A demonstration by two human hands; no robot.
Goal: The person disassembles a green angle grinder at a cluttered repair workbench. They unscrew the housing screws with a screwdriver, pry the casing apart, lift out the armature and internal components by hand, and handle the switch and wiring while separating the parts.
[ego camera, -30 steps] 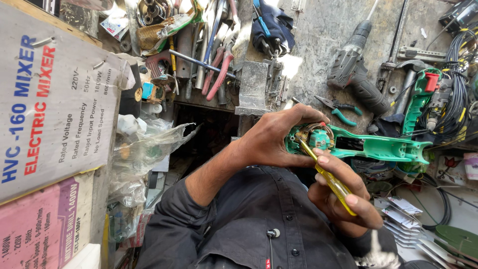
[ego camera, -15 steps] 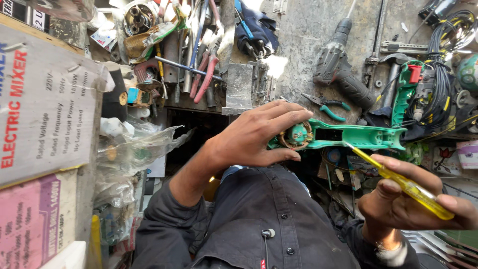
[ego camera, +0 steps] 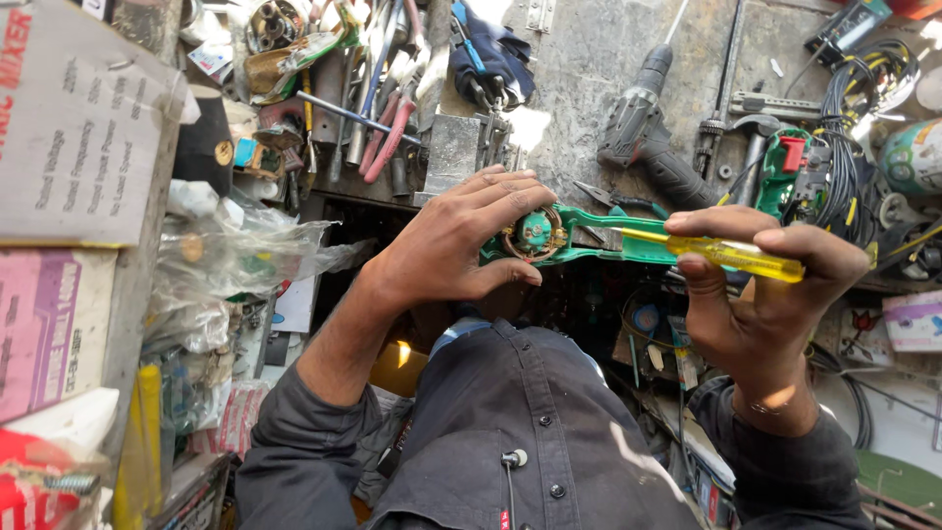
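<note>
Hands: left hand (ego camera: pixel 456 245) clasps green plastic housing (ego camera: pixel 608 245); right hand (ego camera: pixel 765 294) pinches translucent yellow screwdriver (ego camera: pixel 726 253), tip possibly hidden.

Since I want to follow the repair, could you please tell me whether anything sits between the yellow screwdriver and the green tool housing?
Nothing visible does. The right hand holds the translucent yellow-handled screwdriver with its shaft lying along the open green plastic tool housing, which the left hand steadies at the coil end.

Your left hand (ego camera: pixel 456 245) rests on the tool housing (ego camera: pixel 579 236) at the middle; your right hand (ego camera: pixel 765 294) holds the screwdriver (ego camera: pixel 721 252) just right of it. The drill (ego camera: pixel 653 137) lies farther off on the counter (ego camera: pixel 599 59), pliers (ego camera: pixel 378 108) far left, boxes (ego camera: pixel 74 128) at the left edge.
</note>
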